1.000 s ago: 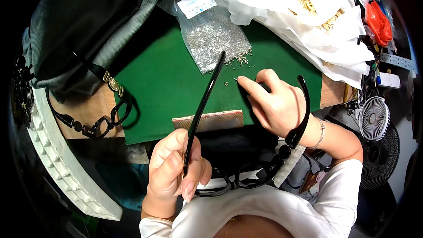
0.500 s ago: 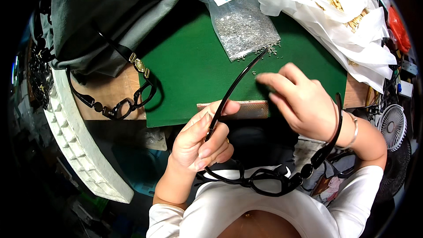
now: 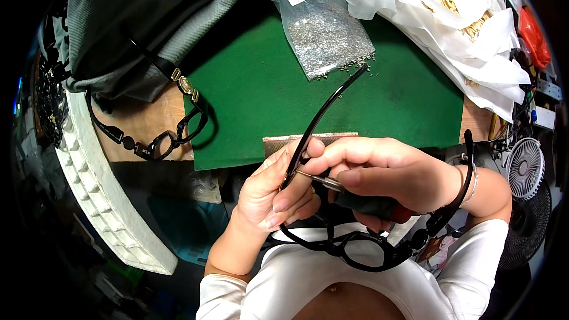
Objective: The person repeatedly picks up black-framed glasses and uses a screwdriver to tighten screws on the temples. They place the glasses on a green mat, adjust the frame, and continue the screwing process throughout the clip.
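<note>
My left hand (image 3: 264, 195) pinches one temple of a black eyeglasses frame (image 3: 323, 108) near its hinge. The frame front hangs below, close to my white top, and the other temple rises beside my right wrist. My right hand (image 3: 403, 172) is closed around a screwdriver (image 3: 372, 204) with a dark and red handle. Its metal tip meets the hinge area between my left fingers; the screw there is too small to make out. Beyond the temple's end lies a clear bag (image 3: 329, 35) of tiny silver screws, with several loose screws (image 3: 363, 60) at its lower edge.
A green mat (image 3: 237, 101) covers the table. Another black eyeglasses frame (image 3: 112, 132) with gold trim lies at the left, by a dark grey cloth (image 3: 160, 12). White wrapping (image 3: 403, 6) with gold-coloured parts fills the far right. A small fan (image 3: 526, 169) stands right; a white moulded tray (image 3: 106, 201), left.
My right hand has come down and left from beside the loose screws and now holds the screwdriver against the hinge. My left hand still holds the temple in nearly the same place.
</note>
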{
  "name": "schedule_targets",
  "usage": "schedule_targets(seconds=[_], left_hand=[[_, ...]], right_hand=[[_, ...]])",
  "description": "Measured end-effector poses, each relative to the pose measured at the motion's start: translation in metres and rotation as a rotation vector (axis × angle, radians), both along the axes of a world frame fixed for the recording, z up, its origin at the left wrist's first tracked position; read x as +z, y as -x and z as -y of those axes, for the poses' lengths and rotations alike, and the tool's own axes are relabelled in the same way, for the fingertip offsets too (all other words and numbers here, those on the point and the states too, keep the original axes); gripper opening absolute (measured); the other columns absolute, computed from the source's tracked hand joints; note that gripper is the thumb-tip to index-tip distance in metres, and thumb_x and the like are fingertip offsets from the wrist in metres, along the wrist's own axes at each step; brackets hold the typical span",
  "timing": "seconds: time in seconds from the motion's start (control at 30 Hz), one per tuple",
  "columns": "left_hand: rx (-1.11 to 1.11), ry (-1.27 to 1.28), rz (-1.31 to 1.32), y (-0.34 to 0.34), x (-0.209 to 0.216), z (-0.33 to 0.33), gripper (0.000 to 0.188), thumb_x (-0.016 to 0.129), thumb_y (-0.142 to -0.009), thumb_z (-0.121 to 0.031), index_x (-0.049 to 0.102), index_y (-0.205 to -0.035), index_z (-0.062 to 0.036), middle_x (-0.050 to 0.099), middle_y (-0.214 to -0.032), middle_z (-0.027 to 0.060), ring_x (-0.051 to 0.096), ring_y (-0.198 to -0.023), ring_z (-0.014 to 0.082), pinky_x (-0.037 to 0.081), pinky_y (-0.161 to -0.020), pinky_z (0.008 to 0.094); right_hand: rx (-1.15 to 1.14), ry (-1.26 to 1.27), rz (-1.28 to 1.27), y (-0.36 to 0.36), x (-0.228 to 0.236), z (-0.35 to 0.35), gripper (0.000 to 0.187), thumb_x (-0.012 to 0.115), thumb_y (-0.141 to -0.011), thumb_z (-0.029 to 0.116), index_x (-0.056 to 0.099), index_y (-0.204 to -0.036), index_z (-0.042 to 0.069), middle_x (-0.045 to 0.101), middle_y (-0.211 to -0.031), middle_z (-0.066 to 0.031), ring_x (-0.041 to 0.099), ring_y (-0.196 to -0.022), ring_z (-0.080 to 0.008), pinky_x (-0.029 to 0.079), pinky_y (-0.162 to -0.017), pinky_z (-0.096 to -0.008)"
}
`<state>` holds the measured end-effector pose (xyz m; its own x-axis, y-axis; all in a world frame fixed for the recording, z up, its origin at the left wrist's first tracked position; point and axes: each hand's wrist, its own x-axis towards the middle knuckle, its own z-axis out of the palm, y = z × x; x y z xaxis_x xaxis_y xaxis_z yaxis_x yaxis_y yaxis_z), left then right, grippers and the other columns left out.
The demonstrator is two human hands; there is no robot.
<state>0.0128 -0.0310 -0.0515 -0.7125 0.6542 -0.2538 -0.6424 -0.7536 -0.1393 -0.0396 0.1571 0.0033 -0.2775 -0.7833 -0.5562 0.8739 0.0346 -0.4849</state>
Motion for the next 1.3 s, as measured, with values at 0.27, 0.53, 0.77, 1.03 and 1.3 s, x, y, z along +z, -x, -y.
schedule_targets(seconds=[0.27, 0.53, 0.77, 1.03, 1.3], left_hand=[[-0.019, -0.007, 0.008, 0.0, -0.002, -0.002, 0.036, 0.04, -0.091, -0.023, 0.037, -0.119, -0.0003, 0.045, -0.05, -0.0012, 0.039, -0.032, 0.006, 0.034, -0.039, 0.0194], [-0.057, 0.029, -0.033, 0.004, -0.003, -0.003, 0.037, 0.039, -0.091, -0.024, 0.037, -0.12, -0.0008, 0.046, -0.052, -0.0008, 0.038, -0.031, 0.0058, 0.033, -0.038, 0.0186], [-0.068, 0.019, -0.018, 0.002, -0.009, -0.005, 0.035, 0.037, -0.092, -0.023, 0.037, -0.12, -0.0021, 0.047, -0.054, -0.0001, 0.039, -0.032, 0.0058, 0.032, -0.037, 0.0188], [-0.085, 0.06, 0.044, 0.004, -0.003, -0.009, 0.038, 0.037, -0.092, -0.024, 0.035, -0.123, -0.0007, 0.046, -0.054, 0.0001, 0.038, -0.032, 0.006, 0.032, -0.038, 0.0195], [-0.008, 0.229, -0.174, 0.008, 0.017, -0.008, 0.029, 0.034, -0.092, -0.031, 0.04, -0.08, -0.0049, 0.044, -0.044, -0.0002, 0.04, -0.032, 0.0091, 0.037, -0.045, 0.0238]], right_hand=[[-0.075, 0.012, 0.067, -0.002, -0.001, 0.001, 0.026, 0.039, -0.089, 0.011, 0.043, -0.113, 0.0, 0.056, -0.08, -0.0064, 0.05, -0.047, -0.0083, 0.038, -0.036, -0.0188], [-0.061, 0.026, 0.102, 0.002, 0.0, -0.001, 0.022, 0.04, -0.09, 0.015, 0.038, -0.103, -0.003, 0.061, -0.091, -0.0113, 0.049, -0.048, -0.0089, 0.039, -0.038, -0.0183], [-0.062, -0.051, 0.042, -0.004, -0.001, -0.003, 0.026, 0.04, -0.091, 0.018, 0.035, -0.105, -0.003, 0.06, -0.085, -0.01, 0.049, -0.046, -0.009, 0.037, -0.036, -0.0189], [-0.063, -0.07, 0.077, -0.002, -0.002, -0.008, 0.03, 0.044, -0.09, 0.021, 0.037, -0.108, -0.002, 0.056, -0.072, -0.0053, 0.047, -0.046, -0.0076, 0.036, -0.036, -0.0186], [0.021, -0.903, -1.556, 0.006, -0.027, -0.034, 0.022, 0.057, -0.077, 0.012, 0.054, -0.098, 0.006, 0.049, -0.08, -0.0139, 0.056, -0.06, -0.0285, 0.047, -0.053, -0.034]])
